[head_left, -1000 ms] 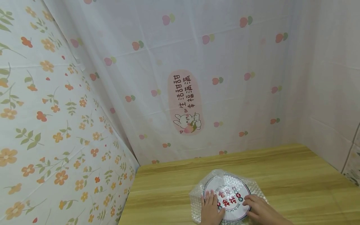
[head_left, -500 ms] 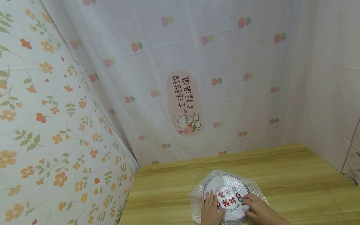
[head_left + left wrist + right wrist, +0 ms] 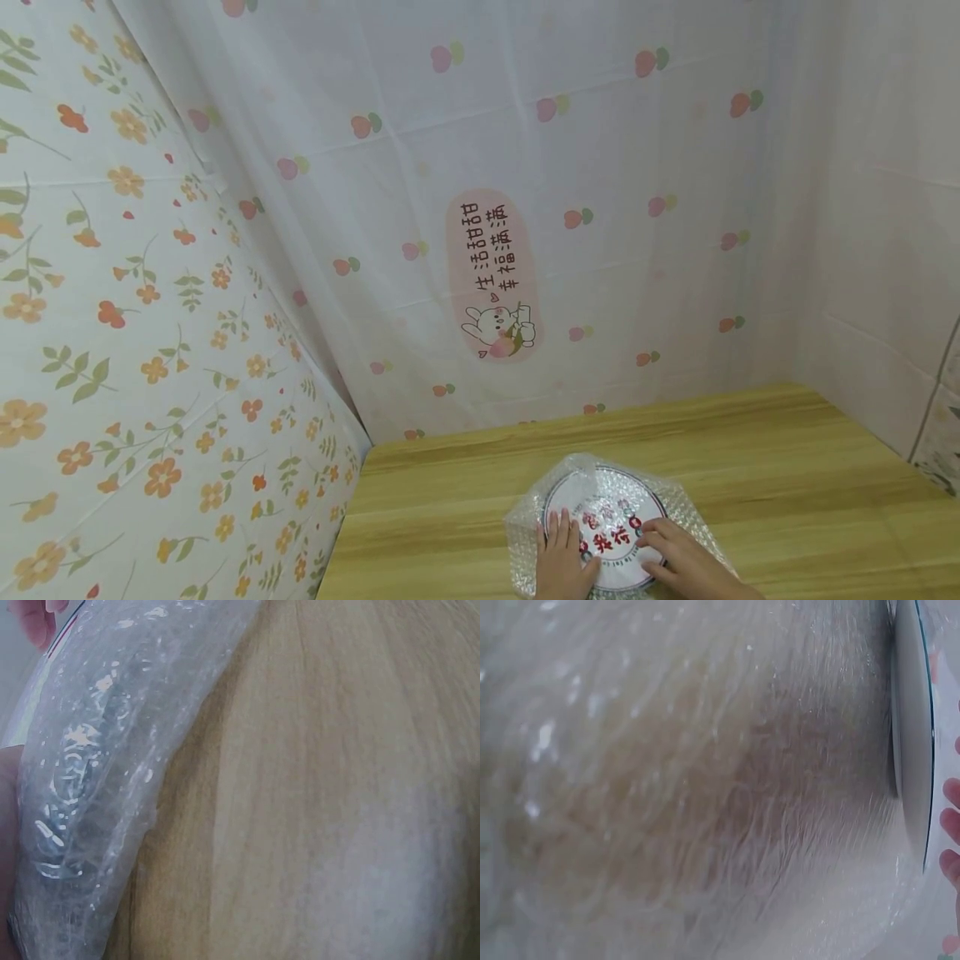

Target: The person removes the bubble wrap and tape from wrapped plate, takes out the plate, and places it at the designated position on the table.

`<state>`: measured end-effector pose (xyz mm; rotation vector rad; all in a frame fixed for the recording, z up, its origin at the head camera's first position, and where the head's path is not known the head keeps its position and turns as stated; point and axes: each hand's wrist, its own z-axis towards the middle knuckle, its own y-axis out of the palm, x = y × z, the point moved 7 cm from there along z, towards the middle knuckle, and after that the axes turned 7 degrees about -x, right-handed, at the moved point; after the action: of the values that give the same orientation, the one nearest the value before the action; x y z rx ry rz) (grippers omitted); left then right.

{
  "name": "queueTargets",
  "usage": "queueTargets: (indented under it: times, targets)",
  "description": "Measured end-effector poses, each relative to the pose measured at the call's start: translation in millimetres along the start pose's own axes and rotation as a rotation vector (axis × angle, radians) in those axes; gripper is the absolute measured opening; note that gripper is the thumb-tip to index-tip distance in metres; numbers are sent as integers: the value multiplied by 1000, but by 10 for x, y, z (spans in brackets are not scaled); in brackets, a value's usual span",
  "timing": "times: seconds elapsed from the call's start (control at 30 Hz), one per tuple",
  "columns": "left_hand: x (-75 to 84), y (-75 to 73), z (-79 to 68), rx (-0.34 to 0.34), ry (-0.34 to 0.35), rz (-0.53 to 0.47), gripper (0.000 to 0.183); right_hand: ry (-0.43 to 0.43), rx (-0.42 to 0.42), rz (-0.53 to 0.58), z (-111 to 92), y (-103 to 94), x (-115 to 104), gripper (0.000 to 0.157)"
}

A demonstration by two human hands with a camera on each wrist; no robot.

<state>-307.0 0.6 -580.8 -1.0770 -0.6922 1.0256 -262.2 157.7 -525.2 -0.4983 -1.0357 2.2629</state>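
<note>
A round white plate (image 3: 621, 573) with a dark rim line and red characters lies on bubble wrap (image 3: 524, 537), and shiny film overlaps part of its face in the head view. My left hand (image 3: 562, 560) rests on the plate's left side with its fingers extended. At the right rim, my right hand (image 3: 688, 562) has its fingertips over the plate's face, thumb apart from them. The right wrist view shows the plate's bare edge (image 3: 915, 735) above the wrap, fingertips (image 3: 951, 823) beside it. Wrap (image 3: 127, 742) folds along the plate's side in the left wrist view.
The wood-grain table (image 3: 450, 517) extends to both sides of the wrap. A peach-print curtain (image 3: 630, 283) hangs behind its far edge, and a flowered cloth (image 3: 187, 350) slopes down along the left.
My right hand has shifted slightly left, further over the plate. The wrap's right edge spreads a little further out. My left hand stays in place.
</note>
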Motion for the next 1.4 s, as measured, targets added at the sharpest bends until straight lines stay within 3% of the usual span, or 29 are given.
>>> queueTargets:
  times: [0.13, 0.57, 0.8, 0.97, 1.17, 1.4]
  targets:
    - [6, -6, -11, 22, 2, 12, 59, -5, 4, -7, 9, 28, -9, 28]
    - [-10, 67, 0, -3, -7, 2, 59, -12, -22, -14, 29, 68, -27, 25]
    - [-10, 70, 0, -11, -1, 11, 59, -60, 8, -39, 32, 105, -35, 27]
    - [0, 59, -9, 21, 2, 25, 59, -86, 10, -37, 46, 153, -35, 28]
    - [10, 31, -27, 65, 3, 43, 58, -69, 0, -36, 61, 186, -35, 27]
    - [9, 36, -17, 70, 9, 43, 58, -12, -66, -9, 112, 206, -16, 25]
